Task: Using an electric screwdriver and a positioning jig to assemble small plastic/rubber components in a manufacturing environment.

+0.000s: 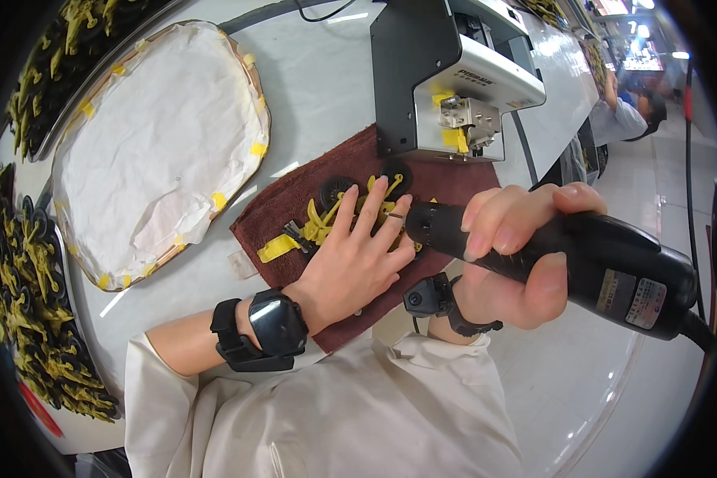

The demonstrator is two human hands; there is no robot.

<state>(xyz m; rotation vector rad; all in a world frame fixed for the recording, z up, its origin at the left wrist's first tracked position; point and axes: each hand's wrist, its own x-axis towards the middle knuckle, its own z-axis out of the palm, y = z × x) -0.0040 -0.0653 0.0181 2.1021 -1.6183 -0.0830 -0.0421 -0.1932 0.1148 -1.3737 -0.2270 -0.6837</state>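
A yellow toy bike (pixel 319 225) with black spoked wheels lies on a brown cloth (pixel 272 199) in front of me. My left hand (pixel 354 259) is open across it, fingers spread and pressing down on its frame, so much of the toy is hidden. In my right hand (pixel 514 247) is a black electric screwdriver (pixel 605 267), with my fingers wrapped round its body. The tool lies nearly level and points left. Its thin bit (pixel 397 215) reaches the toy beside my left fingers; the exact spot it touches is covered.
A grey and black machine (pixel 454 88) stands at the cloth's far edge. To the left lies a paper-lined tray (pixel 163 135) edged with yellow tape. Trays of many yellow-black toy bikes (pixel 40 295) fill the far left. A cable (pixel 699 333) trails from the screwdriver. Another person (pixel 625 115) sits far right.
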